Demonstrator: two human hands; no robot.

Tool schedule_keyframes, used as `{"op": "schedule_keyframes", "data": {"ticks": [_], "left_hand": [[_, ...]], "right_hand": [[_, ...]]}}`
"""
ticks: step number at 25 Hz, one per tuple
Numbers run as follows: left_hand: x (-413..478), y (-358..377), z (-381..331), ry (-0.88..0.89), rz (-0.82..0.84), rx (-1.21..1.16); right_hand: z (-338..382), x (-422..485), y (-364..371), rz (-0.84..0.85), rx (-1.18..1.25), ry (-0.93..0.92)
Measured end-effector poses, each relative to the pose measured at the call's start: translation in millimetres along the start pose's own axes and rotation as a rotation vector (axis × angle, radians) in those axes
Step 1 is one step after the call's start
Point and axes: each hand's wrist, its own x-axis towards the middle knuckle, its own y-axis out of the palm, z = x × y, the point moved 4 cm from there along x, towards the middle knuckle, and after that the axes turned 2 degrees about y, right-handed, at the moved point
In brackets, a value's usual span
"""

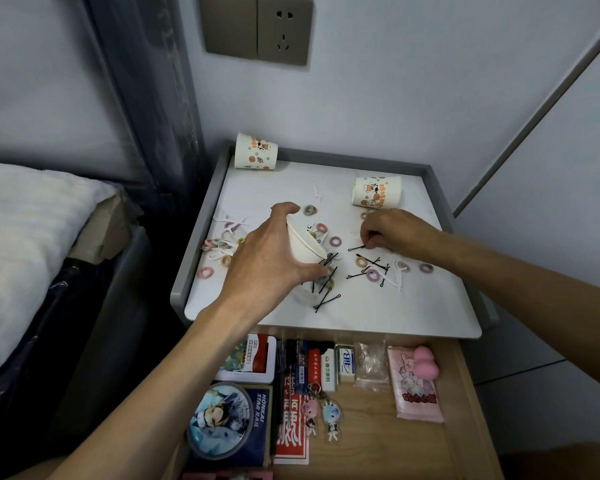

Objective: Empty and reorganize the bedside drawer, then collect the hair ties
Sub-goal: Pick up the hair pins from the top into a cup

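Observation:
My left hand (267, 258) grips a white paper cup (305, 247) tilted above the bedside table top (378, 306); a few hair ties show inside its mouth. My right hand (392, 232) reaches down with curled fingertips pinching at a black hairpin (355, 248) on the table. Several pastel hair ties (335, 241) lie scattered over the top, mixed with black hairpins (326, 301) and white floss picks (227, 225). The wooden drawer (371, 441) below stands open.
Two printed paper cups lie on their sides, one at the back left (255, 152) and one at the back right (376, 191). The drawer holds a tin, pens, lighters, keychains, a round badge and a pink packet (414, 384). A bed (25, 244) borders the left.

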Motion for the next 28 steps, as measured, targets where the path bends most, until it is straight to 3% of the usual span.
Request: {"op": "schedule_keyframes", "data": {"ticks": [3, 7, 12, 18, 25, 28], "left_hand": [[0.3, -1.7, -0.5, 0.000, -0.002, -0.007], [-0.5, -2.2, -0.6, -0.001, -0.001, 0.000], [-2.2, -0.4, -4.2, 0.005, 0.011, -0.006], [-5.2, 1.9, -6.9, 0.010, 0.014, -0.008], [-5.3, 2.8, -7.7, 0.009, 0.021, -0.008], [-5.1, 1.9, -6.5, 0.007, 0.023, -0.011]], "right_hand": [[3.7, 0.8, 1.0, -0.006, -0.024, 0.007], [7.4, -4.4, -16.8, -0.134, 0.129, 0.095], [10.4, -25.6, -0.2, -0.034, 0.114, 0.218], [11.4, -37.8, 18.2, -0.098, 0.168, 0.317], [18.1, -38.2, 31.6, -0.131, -0.146, 0.169], [13.2, -32.6, 29.6, -0.127, -0.225, 0.252]]}}
